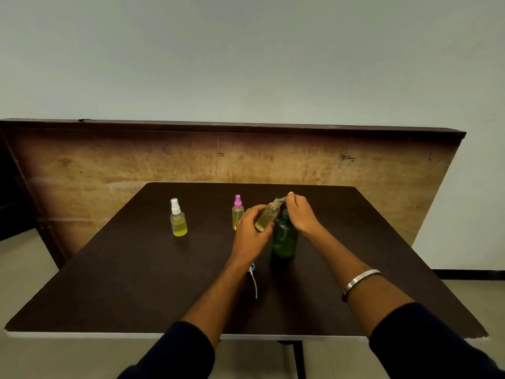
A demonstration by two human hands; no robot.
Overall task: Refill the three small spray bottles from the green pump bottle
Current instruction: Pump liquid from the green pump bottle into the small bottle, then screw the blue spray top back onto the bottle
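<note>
Green pump bottle (284, 239) stands on the dark table (136, 283). Left hand (250, 231) grips an uncapped spray bottle (267, 216), tilted under the spout; right hand (300, 213) curls over the pump head. White-capped bottle (178, 218) and pink-capped bottle (237, 212) stand left; blue sprayer cap (252, 274) lies nearby.

I am sitting at a dark brown table (136, 283) in a plain, dimly lit room.

I am facing a pale grey-green wall (246, 50) that is filling the upper half of my view; a worn wooden board (136, 165) with a dark top edge is standing on its side just beyond the table's far edge. The table's near edge is showing a light trim, a dark leg (299, 356) is showing beneath it, and a beige floor (24, 258) is lying past the left corner.
</note>
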